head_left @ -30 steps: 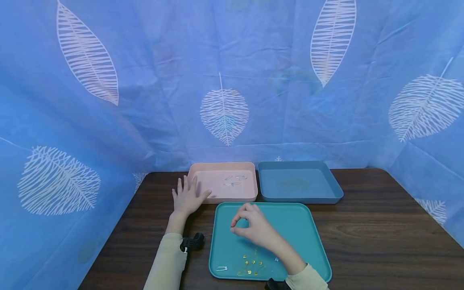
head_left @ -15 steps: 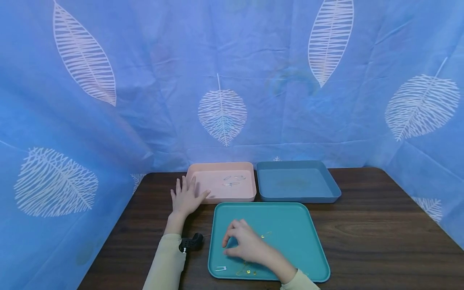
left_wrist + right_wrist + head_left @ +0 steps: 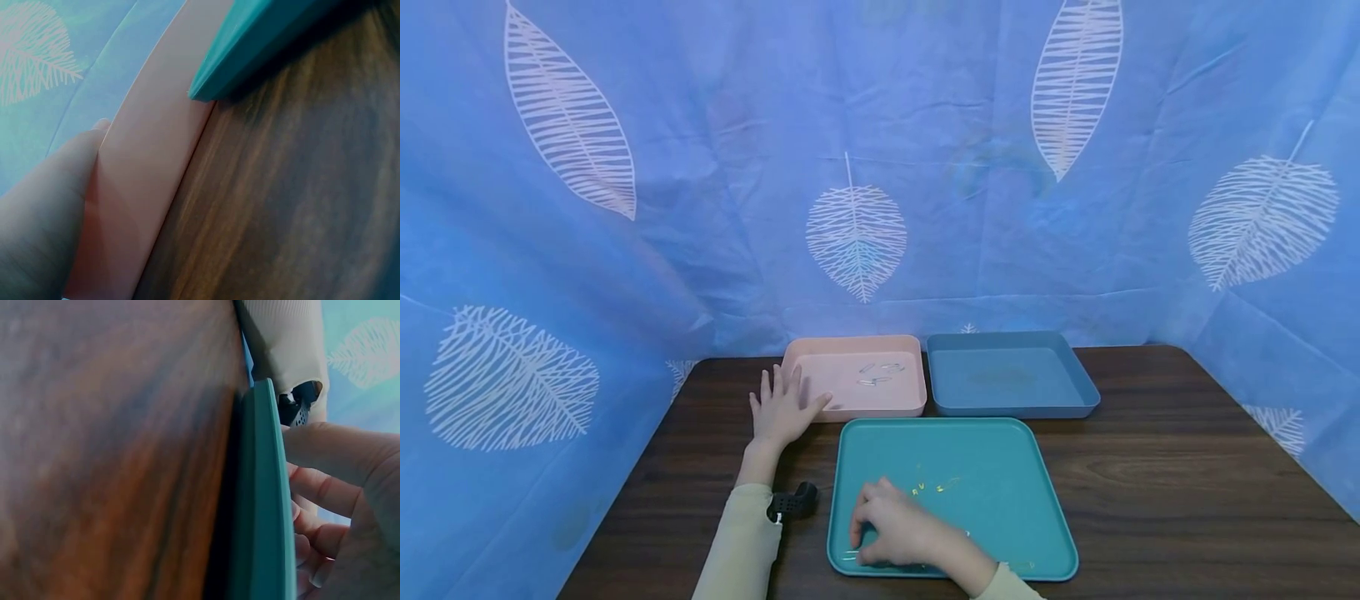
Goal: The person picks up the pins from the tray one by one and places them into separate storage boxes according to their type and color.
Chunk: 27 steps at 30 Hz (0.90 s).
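My left hand [image 3: 778, 407] lies flat and open on the dark wooden table [image 3: 1150, 492], its thumb touching the front left corner of the pink tray [image 3: 820, 354]; the left wrist view shows one of its fingers [image 3: 50, 200] against that tray's wall [image 3: 156, 175]. My right hand [image 3: 868, 542] rests in the front left of the teal tray [image 3: 1045, 500], fingers curled down over a silver safety pin [image 3: 848, 555]. Whether it pinches the pin is hidden. In the right wrist view its fingers [image 3: 325, 490] curl above the tray's rim [image 3: 269, 506].
Several small gold pins [image 3: 936, 486] lie mid-tray beyond my right hand. Silver pins [image 3: 880, 373] lie in the pink tray. A blue tray [image 3: 1086, 392] stands to its right. A black wrist camera [image 3: 793, 502] sits on my left sleeve. Blue leaf-print cloth walls in the table.
My right hand has drawn back from the middle of the teal tray to its front left corner, lowering onto the silver pin. Gold pins it hid now show. My left hand stayed put.
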{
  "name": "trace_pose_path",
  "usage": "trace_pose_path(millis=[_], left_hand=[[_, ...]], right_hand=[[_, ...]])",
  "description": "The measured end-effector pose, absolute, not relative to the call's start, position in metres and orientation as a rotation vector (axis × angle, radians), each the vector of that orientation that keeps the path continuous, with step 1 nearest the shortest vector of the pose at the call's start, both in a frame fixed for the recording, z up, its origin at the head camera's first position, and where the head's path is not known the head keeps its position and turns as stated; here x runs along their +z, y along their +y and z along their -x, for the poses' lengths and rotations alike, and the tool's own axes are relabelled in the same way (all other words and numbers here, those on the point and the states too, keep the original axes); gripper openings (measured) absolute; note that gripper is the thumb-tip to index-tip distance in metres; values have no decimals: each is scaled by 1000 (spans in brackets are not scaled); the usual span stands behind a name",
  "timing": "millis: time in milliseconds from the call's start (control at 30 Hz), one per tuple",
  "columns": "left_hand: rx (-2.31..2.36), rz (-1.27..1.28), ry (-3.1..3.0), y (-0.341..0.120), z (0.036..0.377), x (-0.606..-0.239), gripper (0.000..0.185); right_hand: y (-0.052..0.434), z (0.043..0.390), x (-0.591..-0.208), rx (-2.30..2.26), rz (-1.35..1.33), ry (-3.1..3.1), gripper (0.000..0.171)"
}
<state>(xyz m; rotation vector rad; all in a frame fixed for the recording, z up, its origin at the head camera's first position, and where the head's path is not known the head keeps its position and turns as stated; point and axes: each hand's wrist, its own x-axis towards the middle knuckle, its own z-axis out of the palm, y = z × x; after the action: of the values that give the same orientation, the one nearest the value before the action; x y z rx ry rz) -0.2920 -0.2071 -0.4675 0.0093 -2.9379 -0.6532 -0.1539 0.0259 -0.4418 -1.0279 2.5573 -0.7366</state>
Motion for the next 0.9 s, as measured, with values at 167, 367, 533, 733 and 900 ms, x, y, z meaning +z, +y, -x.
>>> trace_pose_path(millis=[167,367,533,733,900], left_hand=[[-666,0,-2940,-207,291,-467,95],[-651,4,-2943,-207,292,-467,95],[-657,8,-2935,-207,293,-469,95],[-655,1,-2931,-208,292,-468,96],[-670,3,-2933,-207,291,-468,96]], right_hand=[[25,152,-444,-716,1064,2565,16],[25,151,-443,-696,1062,2566,17],[24,150,-440,-672,1043,2579,19],[22,151,-438,-619,1033,2607,20],[21,154,-438,-585,1057,2601,21]])
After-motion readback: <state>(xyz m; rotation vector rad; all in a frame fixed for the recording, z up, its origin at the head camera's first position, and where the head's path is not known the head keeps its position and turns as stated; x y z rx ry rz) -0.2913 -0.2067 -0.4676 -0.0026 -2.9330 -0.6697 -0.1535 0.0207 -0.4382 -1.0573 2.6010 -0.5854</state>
